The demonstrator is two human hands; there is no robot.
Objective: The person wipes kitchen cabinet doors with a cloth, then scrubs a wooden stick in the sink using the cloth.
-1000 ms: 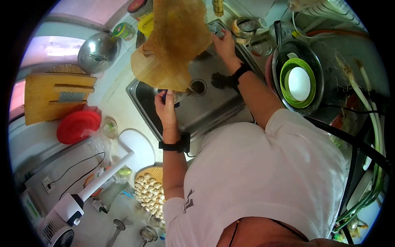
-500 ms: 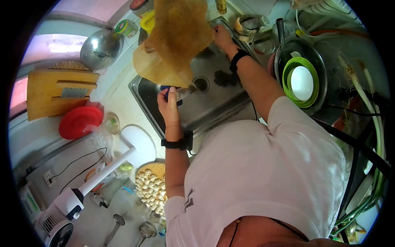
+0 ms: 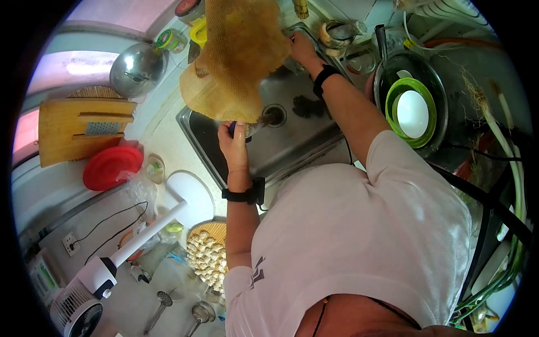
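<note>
A large tan honeycomb-mesh sheet (image 3: 238, 56) is in front of the far left part of the metal sink (image 3: 264, 151), hiding what is behind it. My left hand (image 3: 233, 147) is closed around a small dark-blue and clear object (image 3: 232, 129) just below the sheet's lower edge. The object's kind is not clear. Near the sink's far right rim, my right hand (image 3: 304, 49) has its fingers curled beside the sheet's right edge; what they grip is hidden. A dark wet clump (image 3: 307, 106) lies on the sink floor, right of the drain (image 3: 275, 115).
Right of the sink, a dark wok (image 3: 438, 101) holds a green basin (image 3: 429, 124) and a white bowl (image 3: 412, 114). A white fan (image 3: 84, 303), a red lid (image 3: 112, 167) and a wooden board (image 3: 59, 132) are at left. Long scallions (image 3: 514, 191) lie at far right.
My left hand and the blue object have shifted very slightly. The mesh sheet and right hand have moved a little to the left; the dark clump stays in the sink.
</note>
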